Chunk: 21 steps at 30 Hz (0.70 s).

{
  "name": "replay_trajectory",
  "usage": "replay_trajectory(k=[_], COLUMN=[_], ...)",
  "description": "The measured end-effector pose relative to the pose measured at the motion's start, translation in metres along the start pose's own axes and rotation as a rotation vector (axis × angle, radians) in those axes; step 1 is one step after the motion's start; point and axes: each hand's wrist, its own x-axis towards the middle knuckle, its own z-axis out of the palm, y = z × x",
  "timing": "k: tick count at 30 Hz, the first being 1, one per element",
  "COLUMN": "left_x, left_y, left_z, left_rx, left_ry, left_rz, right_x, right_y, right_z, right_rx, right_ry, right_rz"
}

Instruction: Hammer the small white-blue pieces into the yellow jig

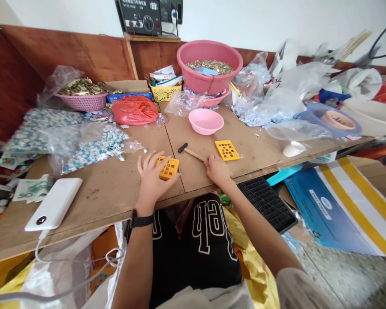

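My left hand [151,174] has its fingers spread beside a yellow block with square pockets [170,168]. Its thumb lies along the near side of the block and the index finger reaches over the left edge. Around the wooden handle of a small hammer [194,154], my right hand [218,171] is closed near the handle's end. The hammer lies low over the table, its dark head pointing left and away. A second yellow grid block [227,150] lies flat just beyond my right hand, with a small clear scrap at its right edge.
A pink bowl [206,122] stands behind the hammer, before a large pink basin [209,81] of brass-coloured pieces. Blue-and-white pieces [96,148] spill from a bag at left. A white power bank [55,204] lies front left, a white cup [294,149] at right.
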Motion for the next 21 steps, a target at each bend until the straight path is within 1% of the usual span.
replay_trajectory(k=[1, 2, 4, 6, 7, 9, 10, 12, 14, 18, 21], left_x=[0.0, 0.0, -0.001, -0.005, -0.006, -0.009, -0.01, -0.009, -0.008, -0.006, -0.006], left_y=[-0.006, -0.014, -0.031, -0.045, -0.049, -0.052, -0.051, -0.047, -0.043, -0.042, -0.042], left_z=[-0.001, -0.002, -0.001, 0.005, 0.009, 0.016, 0.019, 0.021, 0.021, 0.019, 0.019], left_rx=[-0.012, -0.033, -0.086, -0.119, -0.125, -0.116, -0.108, -0.094, -0.092, -0.118, -0.124], left_ry=[0.016, 0.006, -0.086, -0.187, -0.209, -0.2, -0.184, -0.152, -0.136, -0.089, -0.064], left_rz=[-0.005, -0.015, -0.064, -0.133, -0.16, -0.181, -0.179, -0.183, -0.198, -0.219, -0.23], right_x=[-0.001, -0.005, -0.021, -0.047, -0.063, -0.094, -0.107, -0.127, -0.136, -0.135, -0.131], right_y=[0.005, 0.01, 0.018, 0.021, 0.021, 0.019, 0.016, 0.012, 0.011, 0.015, 0.016], right_z=[-0.007, -0.013, -0.021, -0.022, -0.021, -0.017, -0.014, -0.01, -0.007, -0.012, -0.023], right_rx=[0.024, 0.084, 0.282, 0.506, 0.593, 0.717, 0.759, 0.773, 0.701, 0.507, 0.428], right_ry=[-0.051, -0.089, -0.133, -0.152, -0.172, -0.215, -0.201, -0.146, -0.107, -0.004, 0.042], right_rz=[-0.013, -0.042, -0.136, -0.216, -0.245, -0.263, -0.253, -0.231, -0.217, -0.182, -0.225])
